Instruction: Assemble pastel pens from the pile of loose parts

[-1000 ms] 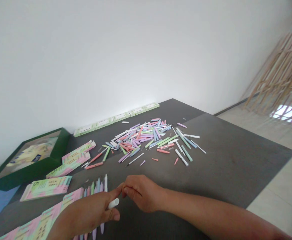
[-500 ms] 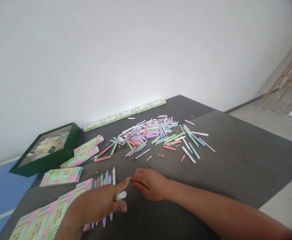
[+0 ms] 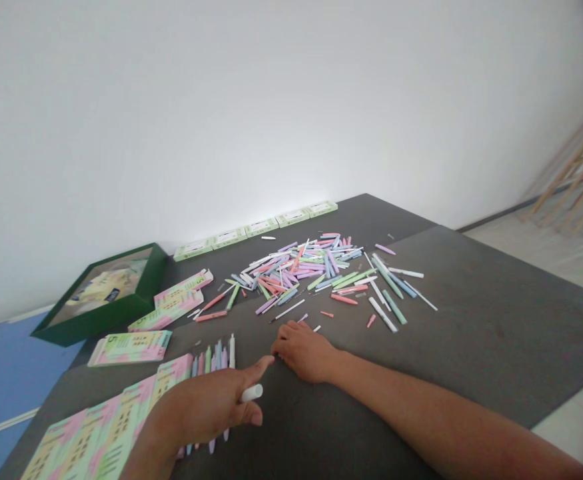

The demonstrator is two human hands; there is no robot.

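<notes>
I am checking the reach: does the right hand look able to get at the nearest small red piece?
Probably yes: the small red piece lies uncovered just beyond the right hand; only a small white tip shows between, and the way looks mostly free.

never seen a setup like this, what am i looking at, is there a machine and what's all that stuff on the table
There's no machine: these are a person's two bare hands, and every picture comes from one camera on their head, looking forward and down.

The left hand holds a white pen barrel, its end poking out by the thumb. The right hand is close by with curled fingers; whether it holds anything is hidden.

On the dark table lie a pile of pastel pen parts, a row of pens partly behind the left hand, printed pastel packets and flat green-and-white boxes along the wall. An open dark green box sits at left.
</notes>
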